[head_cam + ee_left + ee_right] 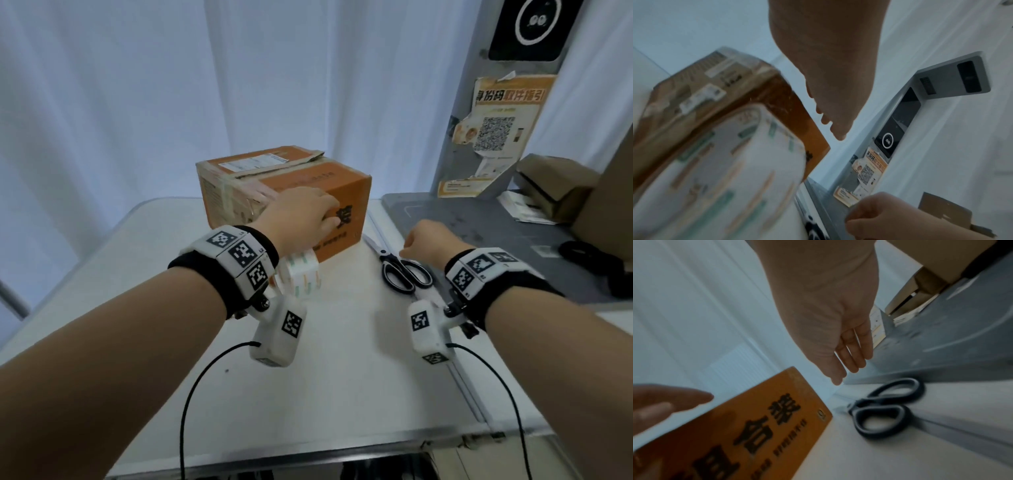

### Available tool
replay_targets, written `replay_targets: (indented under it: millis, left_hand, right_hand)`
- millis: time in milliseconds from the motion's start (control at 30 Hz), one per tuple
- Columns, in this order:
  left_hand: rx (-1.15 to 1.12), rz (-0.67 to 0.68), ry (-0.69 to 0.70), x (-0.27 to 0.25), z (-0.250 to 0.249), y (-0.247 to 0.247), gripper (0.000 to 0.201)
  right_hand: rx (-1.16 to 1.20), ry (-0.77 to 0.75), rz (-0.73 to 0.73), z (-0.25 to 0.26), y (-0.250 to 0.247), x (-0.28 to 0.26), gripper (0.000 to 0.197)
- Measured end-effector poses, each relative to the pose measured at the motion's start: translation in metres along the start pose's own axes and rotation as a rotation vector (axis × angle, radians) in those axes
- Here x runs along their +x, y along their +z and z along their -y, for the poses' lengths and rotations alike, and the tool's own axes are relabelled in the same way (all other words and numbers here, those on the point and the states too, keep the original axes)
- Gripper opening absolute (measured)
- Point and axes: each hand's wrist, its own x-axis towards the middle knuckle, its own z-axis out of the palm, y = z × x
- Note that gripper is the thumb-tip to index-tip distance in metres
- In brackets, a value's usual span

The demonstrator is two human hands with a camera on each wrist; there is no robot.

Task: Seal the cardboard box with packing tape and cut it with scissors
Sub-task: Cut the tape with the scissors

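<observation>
An orange cardboard box [308, 178] with black characters on its front stands at the back middle of the white table [342, 359]; its top flaps lie down, with old tape and a label on them. A roll of printed packing tape [303, 279] stands upright against the box's front, under my left wrist. My left hand [308, 216] hovers at the box's front top edge, fingers relaxed and empty. Black-handled scissors [386, 255] lie right of the box. My right hand [431, 240] hangs just above them, loosely curled and holding nothing. The wrist views show the box [756, 426], tape [725, 170] and scissors [859, 404].
A grey platform [479, 222] adjoins the table on the right, with a grey post carrying an orange QR poster [493, 130]. Brown cardboard boxes [555, 185] and a black cable [589, 260] sit on it. A pale curtain hangs behind.
</observation>
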Motion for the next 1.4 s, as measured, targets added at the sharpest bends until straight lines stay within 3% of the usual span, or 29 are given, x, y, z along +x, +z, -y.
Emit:
replay_targets:
  millis: [167, 367, 467, 533, 633, 700, 800, 1000, 1133, 1267, 1333, 1400]
  left_hand:
    - [-0.072, -0.090, -0.005, -0.009, -0.020, 0.030, 0.034]
    - [-0.083, -0.207, -0.076, -0.016, -0.021, 0.041, 0.032]
    - [-0.096, -0.321, -0.209, -0.022, -0.022, 0.036, 0.034]
    - [-0.131, -0.367, -0.352, -0.028, -0.021, 0.030, 0.046]
    - [-0.160, -0.306, -0.568, -0.036, -0.012, 0.021, 0.072]
    - [-0.184, -0.202, -0.652, -0.041, 0.000, 0.018, 0.081]
    - [-0.397, -0.110, -0.642, -0.046, 0.012, 0.018, 0.083]
    - [-0.561, 0.053, -0.495, -0.052, 0.048, 0.012, 0.092]
    - [-0.573, 0.113, -0.391, -0.050, 0.074, 0.006, 0.091]
    - [-0.709, 0.013, -0.480, -0.050, 0.069, 0.017, 0.089]
    - [-0.836, -0.144, -0.625, -0.053, 0.061, 0.022, 0.069]
    - [-0.961, -0.210, -0.778, -0.056, 0.056, 0.023, 0.049]
  right_hand:
    - [-0.011, 0.032, 0.050, -0.003, 0.046, -0.013, 0.014]
    - [0.281, 0.050, -0.022, 0.000, 0.048, -0.016, 0.051]
    - [0.655, -0.003, -0.150, 0.007, 0.044, -0.019, 0.059]
    - [0.851, -0.128, -0.203, 0.016, 0.041, -0.024, 0.064]
    - [0.989, -0.300, -0.208, 0.032, 0.033, -0.023, 0.066]
    - [0.949, -0.350, -0.231, 0.044, 0.027, -0.020, 0.059]
    - [0.790, -0.423, -0.213, 0.063, 0.020, -0.020, 0.047]
    - [0.671, -0.456, -0.153, 0.088, 0.015, -0.019, 0.068]
    - [0.711, -0.460, -0.090, 0.096, 0.006, -0.014, 0.064]
    - [0.689, -0.449, -0.044, 0.099, -0.001, -0.008, 0.059]
    - [0.671, -0.450, -0.034, 0.098, -0.003, -0.006, 0.059]
    - [0.638, -0.465, -0.018, 0.097, -0.005, -0.006, 0.057]
